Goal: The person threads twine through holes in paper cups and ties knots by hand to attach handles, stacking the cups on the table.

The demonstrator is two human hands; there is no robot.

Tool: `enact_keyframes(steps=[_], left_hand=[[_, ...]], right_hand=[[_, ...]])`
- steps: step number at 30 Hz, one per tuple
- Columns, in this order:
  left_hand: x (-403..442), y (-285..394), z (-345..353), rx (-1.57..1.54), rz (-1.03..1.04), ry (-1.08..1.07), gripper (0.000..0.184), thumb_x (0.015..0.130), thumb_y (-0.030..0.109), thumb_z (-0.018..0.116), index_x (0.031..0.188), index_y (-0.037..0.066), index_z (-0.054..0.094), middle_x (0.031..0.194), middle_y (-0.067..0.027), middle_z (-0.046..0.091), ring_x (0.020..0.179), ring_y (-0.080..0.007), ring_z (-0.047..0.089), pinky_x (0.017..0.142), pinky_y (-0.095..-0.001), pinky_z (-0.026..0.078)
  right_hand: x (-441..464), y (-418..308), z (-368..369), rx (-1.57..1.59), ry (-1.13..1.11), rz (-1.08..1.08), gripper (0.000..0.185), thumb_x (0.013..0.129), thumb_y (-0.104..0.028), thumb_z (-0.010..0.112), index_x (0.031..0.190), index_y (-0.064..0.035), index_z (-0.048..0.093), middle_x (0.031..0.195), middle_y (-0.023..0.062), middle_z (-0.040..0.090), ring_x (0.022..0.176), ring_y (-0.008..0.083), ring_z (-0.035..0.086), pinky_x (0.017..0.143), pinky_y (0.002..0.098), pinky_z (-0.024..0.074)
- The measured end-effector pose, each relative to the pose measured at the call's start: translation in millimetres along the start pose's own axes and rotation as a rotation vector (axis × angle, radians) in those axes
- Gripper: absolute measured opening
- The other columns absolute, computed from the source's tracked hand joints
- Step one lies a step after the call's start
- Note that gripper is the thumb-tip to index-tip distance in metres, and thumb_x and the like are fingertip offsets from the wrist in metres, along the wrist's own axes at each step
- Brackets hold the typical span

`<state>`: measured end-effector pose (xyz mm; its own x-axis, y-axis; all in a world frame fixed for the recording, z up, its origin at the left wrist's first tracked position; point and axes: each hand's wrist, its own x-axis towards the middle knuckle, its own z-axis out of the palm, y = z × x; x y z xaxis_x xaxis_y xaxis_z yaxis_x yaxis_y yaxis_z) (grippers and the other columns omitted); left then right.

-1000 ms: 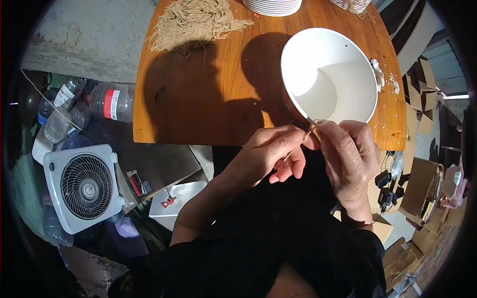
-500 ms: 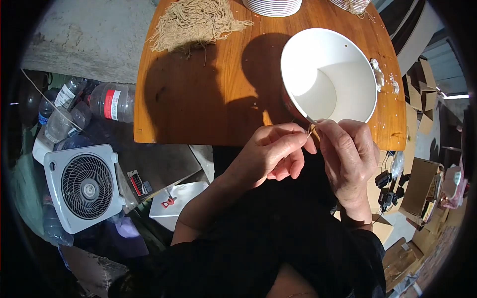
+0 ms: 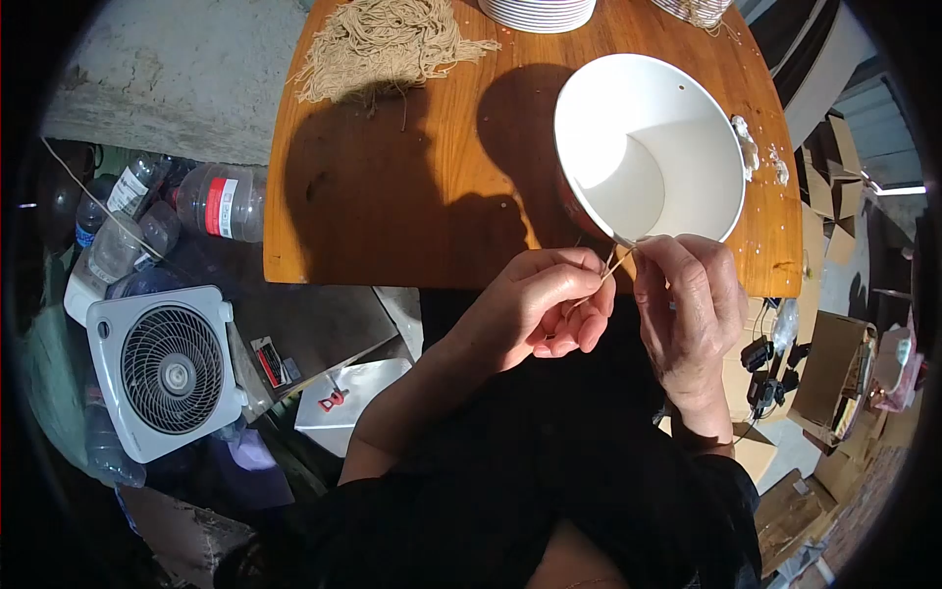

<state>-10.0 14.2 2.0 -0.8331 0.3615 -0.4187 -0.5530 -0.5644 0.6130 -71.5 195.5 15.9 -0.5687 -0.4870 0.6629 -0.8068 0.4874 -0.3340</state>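
A thin tan string (image 3: 618, 262) runs between my two hands at the near rim of a white-lined bucket (image 3: 692, 128). The bucket leans with its mouth toward me, and a small hole shows in its far wall. My left hand (image 3: 549, 299) is closed on the string, fingers curled below the rim. At the rim, my right hand (image 3: 692, 304) pinches the string between thumb and forefinger. Whether the string passes through the bucket's wall is hidden by my fingers. A pile of tan strings (image 3: 392, 44) lies at the table's far left.
The wooden table (image 3: 383, 206) also carries a stack of white rimmed containers (image 3: 538, 14) and crumpled clear plastic (image 3: 746, 147). On the left are a grey fan (image 3: 177, 373) and plastic bottles (image 3: 221, 201). Cardboard boxes (image 3: 829, 378) stand on the right.
My right fingers have lifted slightly and opened out a little, and more of the string now shows between my hands. My left fingers have curled in. The bucket has barely shifted.
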Motion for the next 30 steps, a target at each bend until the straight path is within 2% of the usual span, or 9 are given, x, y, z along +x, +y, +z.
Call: enact_keyframes(steps=[9,17,21,23,30], left_hand=[[1.7,-0.5,-1.2,-0.057,-0.024,-0.008,0.028,0.102,0.023,0.044,0.091,0.003,0.062,0.062,-0.0084,0.057,0.045,-0.008,0.04,0.041,-0.0218,0.029],[-1.1,-4.8,0.1,0.027,0.13,0.018,0.028,0.109,0.031,0.053,0.101,0.006,0.063,0.06,-0.0037,0.055,0.045,-0.0056,0.039,0.042,-0.0215,0.029],[-0.4,-4.8,0.1,0.013,0.141,-0.009,0.025,0.108,0.029,0.055,0.1,0.006,0.063,0.061,-0.0037,0.055,0.045,-0.0053,0.039,0.043,-0.021,0.029],[-0.4,-5.4,4.4,0.041,0.118,0.05,0.027,0.104,0.027,0.049,0.095,0.004,0.06,0.056,-0.0013,0.048,0.045,-0.0072,0.037,0.044,-0.0228,0.028],[0.2,-9.4,6.8,0.034,0.108,0.043,0.027,0.103,0.023,0.047,0.088,0.005,0.059,0.056,-0.0014,0.046,0.047,-0.0072,0.038,0.046,-0.0232,0.029]], right_hand=[[-0.4,-1.6,-1.7,0.011,-0.022,0.059,0.03,0.072,0.003,0.082,0.1,-0.003,0.072,0.085,0.0063,0.062,0.072,0.0205,0.066,0.058,0.0316,0.051],[0.5,-1.2,-0.8,0.014,-0.01,0.035,0.031,0.072,0.003,0.082,0.1,-0.003,0.072,0.084,0.0062,0.062,0.072,0.0206,0.067,0.059,0.0315,0.0515],[-1.0,-1.7,0.4,-0.007,-0.004,0.039,0.03,0.072,0.003,0.082,0.099,-0.0034,0.072,0.084,0.0063,0.062,0.072,0.0207,0.067,0.059,0.0314,0.0515],[-1.7,-2.1,1.1,-0.024,-0.007,0.064,0.029,0.072,0.004,0.081,0.098,-0.0037,0.07,0.084,0.0065,0.062,0.071,0.0209,0.067,0.058,0.0317,0.0511],[-5.5,-0.9,5.1,-0.057,0.007,0.09,0.029,0.074,0.006,0.078,0.098,-0.003,0.067,0.085,0.0076,0.06,0.069,0.0214,0.064,0.056,0.0327,0.0498]])
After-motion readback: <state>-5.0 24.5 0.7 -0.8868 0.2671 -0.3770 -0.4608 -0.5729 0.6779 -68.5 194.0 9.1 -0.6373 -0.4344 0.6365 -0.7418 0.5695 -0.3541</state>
